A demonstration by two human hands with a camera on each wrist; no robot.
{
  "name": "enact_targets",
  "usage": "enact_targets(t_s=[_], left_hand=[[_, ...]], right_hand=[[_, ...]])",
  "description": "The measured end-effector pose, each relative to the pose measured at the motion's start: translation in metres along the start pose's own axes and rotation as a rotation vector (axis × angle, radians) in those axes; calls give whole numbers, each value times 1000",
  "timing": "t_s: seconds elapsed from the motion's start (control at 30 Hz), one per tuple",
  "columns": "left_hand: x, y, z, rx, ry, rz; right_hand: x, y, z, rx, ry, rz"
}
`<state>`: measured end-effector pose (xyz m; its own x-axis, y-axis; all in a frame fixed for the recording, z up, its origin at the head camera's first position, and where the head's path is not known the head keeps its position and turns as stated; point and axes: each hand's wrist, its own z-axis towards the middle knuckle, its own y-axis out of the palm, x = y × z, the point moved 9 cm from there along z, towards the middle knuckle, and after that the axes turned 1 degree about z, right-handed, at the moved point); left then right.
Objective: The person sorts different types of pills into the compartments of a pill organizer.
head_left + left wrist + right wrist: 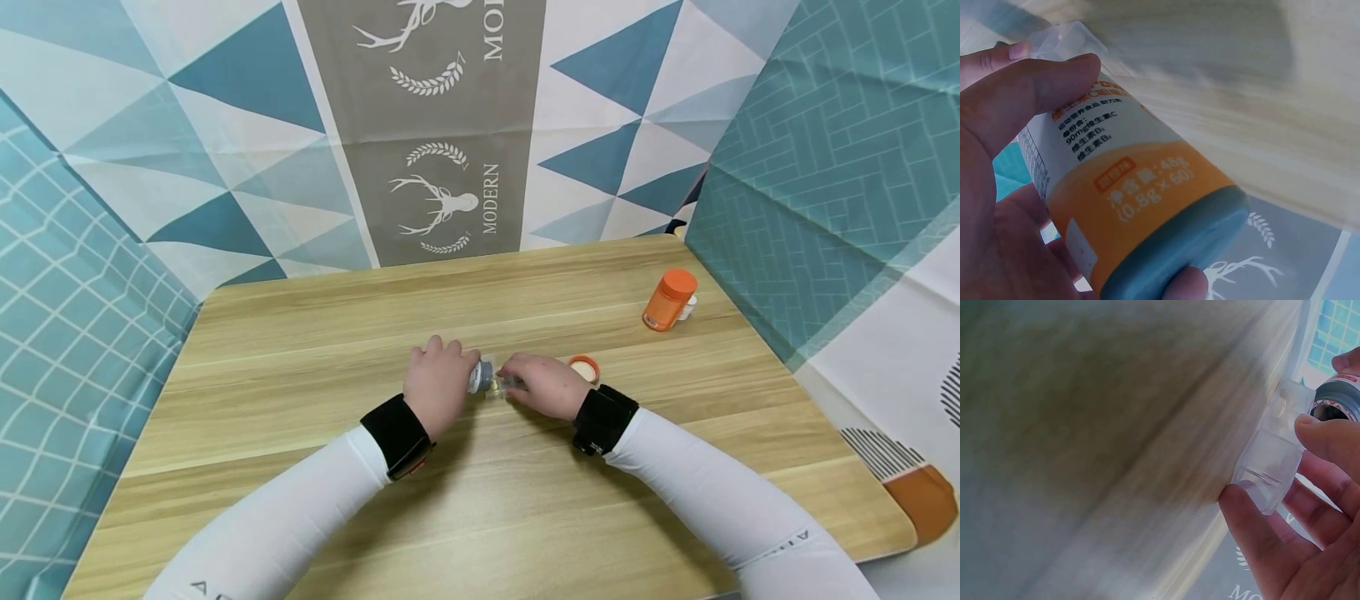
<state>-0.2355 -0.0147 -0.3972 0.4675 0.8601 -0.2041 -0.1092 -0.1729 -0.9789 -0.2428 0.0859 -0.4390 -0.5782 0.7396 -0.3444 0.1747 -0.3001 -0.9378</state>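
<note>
Only the left wrist view shows the base (1175,247) of the bottle (1122,169) my left hand (440,379) encircles; my right hand (549,386) pinches a box (1270,459).

The left arm (281,521) stretches in from seven o'clock, the left hand (441,385) curled in a grip; the right arm (708,487) angles in from five, the right hand (551,386) pinching. From where I stand, they look near but apart.

A bottle (1132,178) with a white and orange label and a grey base is held tilted by the left hand (441,385). Its uncapped mouth is turned toward a small clear plastic box (1269,459), gripped just beside it by the right hand (549,387).
</note>
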Motion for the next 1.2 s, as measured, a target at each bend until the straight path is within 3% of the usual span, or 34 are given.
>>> enact_targets(t_s=[0.27, 0.53, 0.8, 0.97, 1.2], left_hand=[[-6, 3, -9, 95, -10, -52], [-10, -2, -25, 189, -15, -224], [-9, -6, -40, 156, -51, -587], [-6, -1, -46, 123, -65, -779], [4, 15, -45, 51, -55, -900]], right_hand=[[-1, 0, 1, -11, 2, -14], [-1, 2, 1, -10, 12, -23], [-2, 3, 0, 30, -16, -30], [3, -9, -8, 45, 10, -14], [33, -34, -29, 94, 92, -37]])
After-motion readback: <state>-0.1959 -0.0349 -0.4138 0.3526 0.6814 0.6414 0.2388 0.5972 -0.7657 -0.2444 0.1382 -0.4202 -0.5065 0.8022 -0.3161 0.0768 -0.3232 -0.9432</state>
